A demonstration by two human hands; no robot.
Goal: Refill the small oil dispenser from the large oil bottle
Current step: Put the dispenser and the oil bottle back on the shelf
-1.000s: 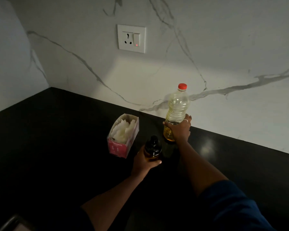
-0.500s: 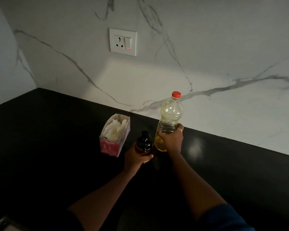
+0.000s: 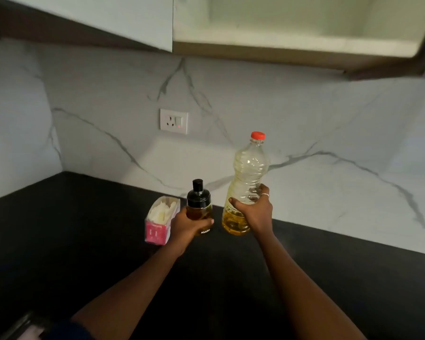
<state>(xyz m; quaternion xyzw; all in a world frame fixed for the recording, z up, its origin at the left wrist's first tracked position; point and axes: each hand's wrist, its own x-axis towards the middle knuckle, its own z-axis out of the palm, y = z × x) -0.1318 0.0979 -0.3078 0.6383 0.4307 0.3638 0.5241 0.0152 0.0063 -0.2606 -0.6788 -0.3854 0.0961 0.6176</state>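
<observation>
Black worktop (image 3: 84, 241) carries a pink box (image 3: 157, 229) at left. Left grip (image 3: 187, 227) clasps the small oil dispenser (image 3: 198, 204); right grip (image 3: 254, 214) grasps the large oil bottle (image 3: 249, 168) beside it.

black countertop (image 3: 71, 241); pink box (image 3: 156, 232) sits on it
</observation>
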